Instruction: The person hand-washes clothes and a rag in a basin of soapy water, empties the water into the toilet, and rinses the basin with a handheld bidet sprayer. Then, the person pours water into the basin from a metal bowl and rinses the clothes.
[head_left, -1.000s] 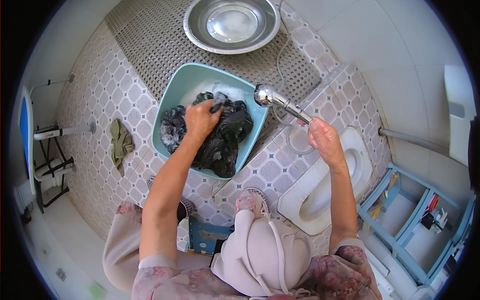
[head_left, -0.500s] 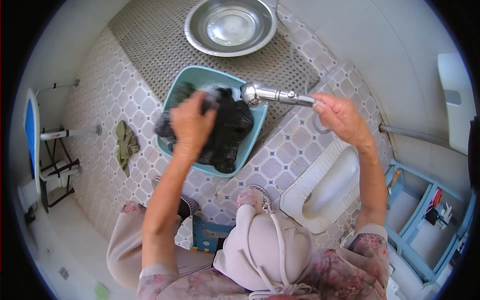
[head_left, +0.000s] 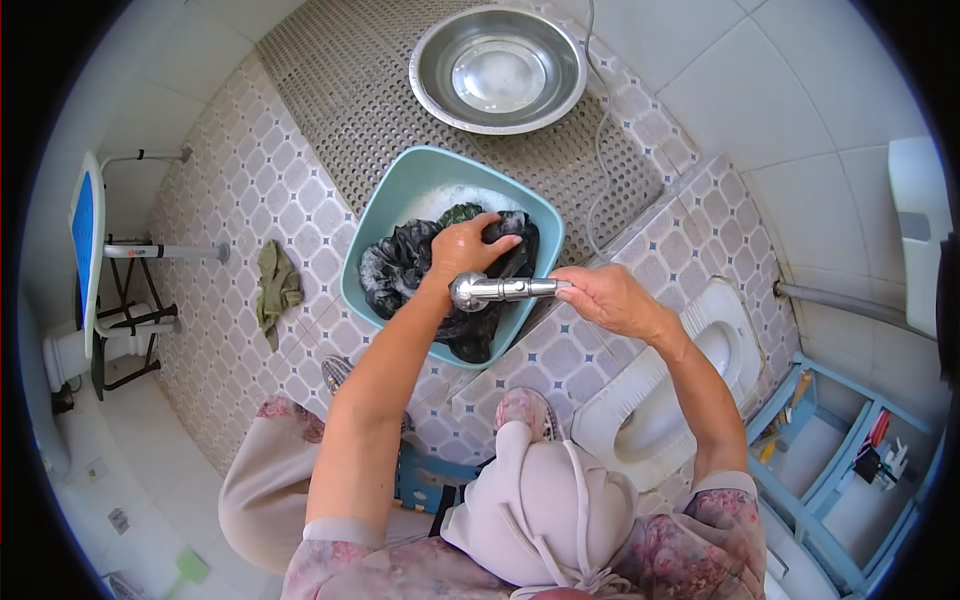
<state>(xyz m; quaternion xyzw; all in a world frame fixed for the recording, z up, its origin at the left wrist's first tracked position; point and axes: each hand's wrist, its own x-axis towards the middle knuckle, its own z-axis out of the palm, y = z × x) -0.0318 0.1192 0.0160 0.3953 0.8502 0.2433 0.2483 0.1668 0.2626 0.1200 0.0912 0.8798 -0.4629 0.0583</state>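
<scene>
A teal plastic basin (head_left: 357,262) on the floor holds wet dark clothes (head_left: 405,250) and white suds (head_left: 450,198). My left hand (head_left: 462,250) is inside it, gripping the dark cloth, with thumb and forefinger on either side of a fold; the other fingertips are hidden. In my right hand (head_left: 612,300) is the handle of a chrome shower head (head_left: 490,290). The head is above the basin's near right part, close to my left wrist. No water stream shows.
A metal basin (head_left: 430,85) stands on a perforated mat (head_left: 345,110). An olive cloth (head_left: 277,290) lies on the tiles at left, near a folding seat (head_left: 88,240). A squat toilet (head_left: 640,420) and a blue rack (head_left: 815,450) are at right.
The shower head has moved left in my right hand and is nearer my left wrist. My left hand has shifted right across the dark clothes. The view has tilted slightly.
</scene>
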